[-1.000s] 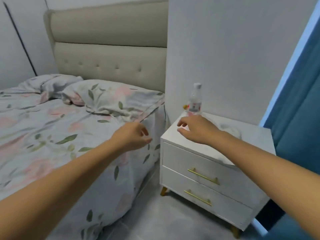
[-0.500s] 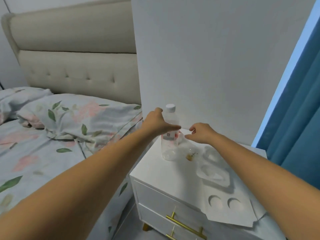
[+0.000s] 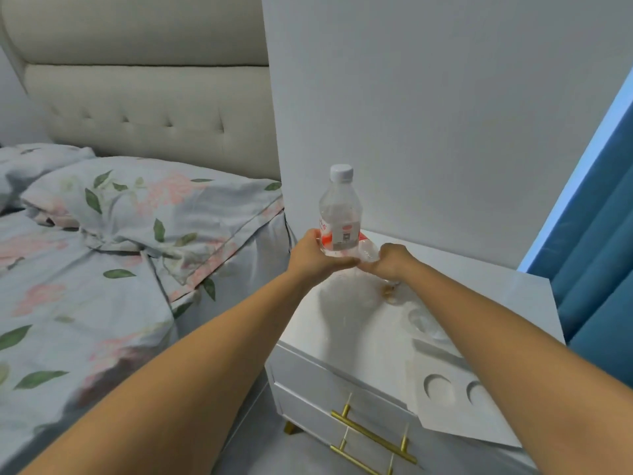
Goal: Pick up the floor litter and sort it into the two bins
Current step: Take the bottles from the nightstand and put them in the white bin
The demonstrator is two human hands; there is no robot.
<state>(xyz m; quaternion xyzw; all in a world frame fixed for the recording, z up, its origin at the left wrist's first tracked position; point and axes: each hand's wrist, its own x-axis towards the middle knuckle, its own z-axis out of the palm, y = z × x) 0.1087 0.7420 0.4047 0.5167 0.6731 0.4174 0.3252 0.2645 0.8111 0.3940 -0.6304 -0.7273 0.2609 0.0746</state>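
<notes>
A clear plastic water bottle (image 3: pixel 339 214) with a white cap and a red-and-white label is upright in my left hand (image 3: pixel 313 258), held by its lower part just above the white nightstand (image 3: pixel 342 323). My right hand (image 3: pixel 390 264) is right beside it, fingers pinched on a piece of crumpled clear plastic packaging (image 3: pixel 369 252) that touches the bottle's base. More clear plastic with a small brown scrap (image 3: pixel 388 291) lies under my right wrist. No bin is in view.
A white cardboard insert with round cut-outs (image 3: pixel 455 406) overhangs the nightstand's front right corner, with a clear blister tray (image 3: pixel 424 320) behind it. The bed with a floral pillow (image 3: pixel 154 200) stands at the left, a blue curtain (image 3: pixel 599 234) at the right, a wall behind.
My left hand has closed on the bottle and raised it off the nightstand. My right hand moved left and pinched the clear plastic. The camera came closer.
</notes>
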